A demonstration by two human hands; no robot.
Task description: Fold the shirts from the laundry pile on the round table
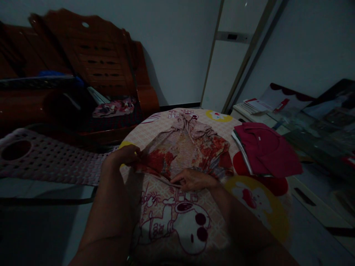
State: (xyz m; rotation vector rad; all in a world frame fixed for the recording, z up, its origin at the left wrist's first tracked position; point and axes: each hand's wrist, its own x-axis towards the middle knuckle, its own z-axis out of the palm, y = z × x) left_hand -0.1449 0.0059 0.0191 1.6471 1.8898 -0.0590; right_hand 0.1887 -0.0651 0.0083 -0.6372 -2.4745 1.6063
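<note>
A thin patterned garment (181, 149) in red, beige and grey lies spread over the round table, its far part bunched and crumpled. My left hand (128, 154) grips its left edge, fingers closed on the cloth. At the near hem, my right hand (191, 180) pinches the fabric between thumb and fingers. Beneath lies a tablecloth (155, 192) printed with a cartoon dog in sunglasses. On the right side of the table rests a stack of folded clothes with a dark pink shirt (266, 147) on top.
A carved wooden sofa (102, 59) stands at the back left, with a patterned cloth (115, 108) on its seat. A woven chair (58, 157) is close on the left. Along the right runs a cabinet (318, 207) holding papers and glassware. A tall white unit (226, 70) stands by the wall.
</note>
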